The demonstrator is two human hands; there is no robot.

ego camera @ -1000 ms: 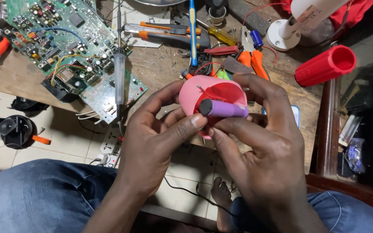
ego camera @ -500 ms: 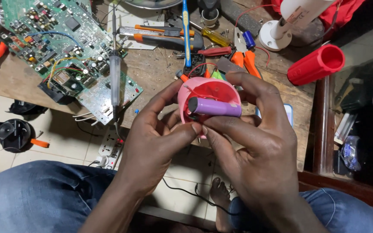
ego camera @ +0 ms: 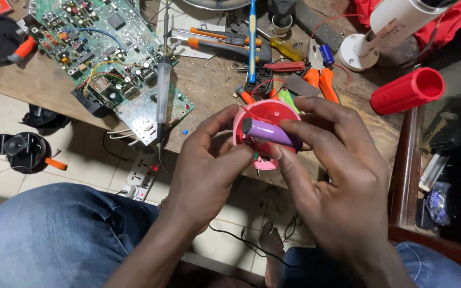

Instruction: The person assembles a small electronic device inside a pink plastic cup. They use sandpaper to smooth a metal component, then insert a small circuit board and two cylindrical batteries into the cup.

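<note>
A: Holding, head view: left hand and right hand both pinch the round pink plastic housing, purple cylindrical battery cell lying across it.

B: Change since a second ago?

A: Cell turned flatter across the housing; grips unchanged. Judged: seating under way.

B: Surroundings?

A: Green circuit board beyond the left hand, red plastic tube beyond the right.

Blue denim jeans cover both legs along the bottom of the frame; the left hand and right hand are bare, forearms sleeveless, one foot bare at lower centre.
</note>
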